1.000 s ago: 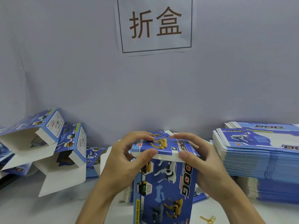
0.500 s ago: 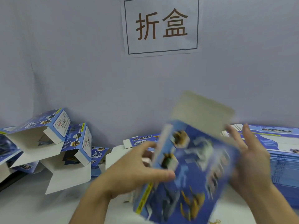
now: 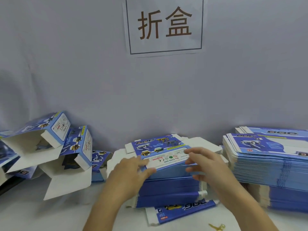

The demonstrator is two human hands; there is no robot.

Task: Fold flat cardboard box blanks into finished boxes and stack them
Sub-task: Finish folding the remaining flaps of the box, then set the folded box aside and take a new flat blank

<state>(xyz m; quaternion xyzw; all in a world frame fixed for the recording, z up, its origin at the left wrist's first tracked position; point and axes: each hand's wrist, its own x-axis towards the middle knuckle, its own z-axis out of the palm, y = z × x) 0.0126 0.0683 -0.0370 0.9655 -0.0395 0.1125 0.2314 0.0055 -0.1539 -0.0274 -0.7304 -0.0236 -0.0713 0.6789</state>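
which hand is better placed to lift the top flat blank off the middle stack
Left, probably. The left hand already has fingers on the top blank and its thumb at its near edge; the right hand's fingers look blurred at its right end.

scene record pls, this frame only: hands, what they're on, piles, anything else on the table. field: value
left hand: fingers on top blank's near-left edge
right hand: fingers on top blank's near-right edge
top blank: flat, printed side up, on centre stack
centre stack: flat blanks, between the forearms
right stack: taller pile of flat blanks
folded boxes: left, tilted, flaps open
wall sign: 折盒
small gold item: near edge, unclear
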